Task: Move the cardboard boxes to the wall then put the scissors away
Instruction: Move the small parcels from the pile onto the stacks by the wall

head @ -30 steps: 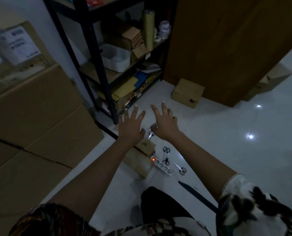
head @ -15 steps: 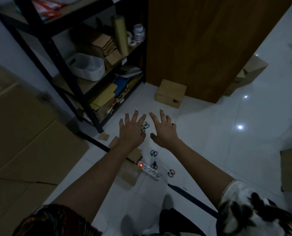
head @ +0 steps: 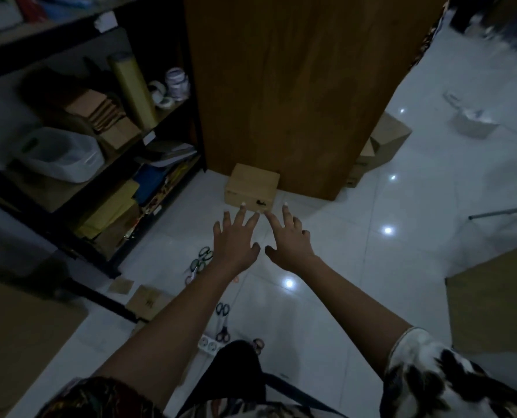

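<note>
Both hands, left [head: 234, 241] and right [head: 287, 242], spread, grip released, nearing box [head: 251, 188] mid-frame. Scissors [head: 222, 322] underfoot, lower centre: you could step on them.

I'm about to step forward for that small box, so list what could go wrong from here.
1. Scissors and more pairs lie open on the floor beneath both arms; a step forward could land on them.
2. The power strip by the feet is a likely trip hazard.
3. The room is dim and the tiles glossy, so footing is hard to judge while both hands reach for the small box.
</note>
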Tool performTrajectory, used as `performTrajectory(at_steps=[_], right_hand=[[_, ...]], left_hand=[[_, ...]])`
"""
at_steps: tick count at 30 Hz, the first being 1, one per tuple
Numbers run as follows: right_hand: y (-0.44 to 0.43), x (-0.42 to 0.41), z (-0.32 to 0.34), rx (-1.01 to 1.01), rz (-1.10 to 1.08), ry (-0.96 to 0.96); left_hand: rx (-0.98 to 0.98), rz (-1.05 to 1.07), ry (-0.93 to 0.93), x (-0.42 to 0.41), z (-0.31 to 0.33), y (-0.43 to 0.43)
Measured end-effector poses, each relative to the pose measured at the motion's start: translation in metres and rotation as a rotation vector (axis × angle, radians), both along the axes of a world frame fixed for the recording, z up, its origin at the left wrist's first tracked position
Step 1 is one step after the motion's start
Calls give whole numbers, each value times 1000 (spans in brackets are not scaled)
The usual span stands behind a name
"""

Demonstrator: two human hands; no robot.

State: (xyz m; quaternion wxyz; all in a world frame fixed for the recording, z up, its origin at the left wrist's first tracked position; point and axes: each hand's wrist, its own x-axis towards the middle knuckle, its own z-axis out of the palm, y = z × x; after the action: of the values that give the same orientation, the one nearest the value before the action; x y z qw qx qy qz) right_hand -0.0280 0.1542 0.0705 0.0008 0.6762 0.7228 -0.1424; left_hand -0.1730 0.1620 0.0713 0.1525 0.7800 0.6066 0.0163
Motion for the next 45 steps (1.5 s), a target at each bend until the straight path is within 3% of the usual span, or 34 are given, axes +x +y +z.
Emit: performTrajectory(at_steps=[10,24,38,45], right_hand=[[96,36,-16,24,6,36],[322,103,-32,-112,15,25],[490,156,-126,-367,-46,37],[578,161,-227,-448,-25,49]], left_hand=[[-3,7,55,42,-9,102],[-45,0,101,101,-28,332],[-258,18,232,94,-117,522],[-285,6,258,85,-220,605]])
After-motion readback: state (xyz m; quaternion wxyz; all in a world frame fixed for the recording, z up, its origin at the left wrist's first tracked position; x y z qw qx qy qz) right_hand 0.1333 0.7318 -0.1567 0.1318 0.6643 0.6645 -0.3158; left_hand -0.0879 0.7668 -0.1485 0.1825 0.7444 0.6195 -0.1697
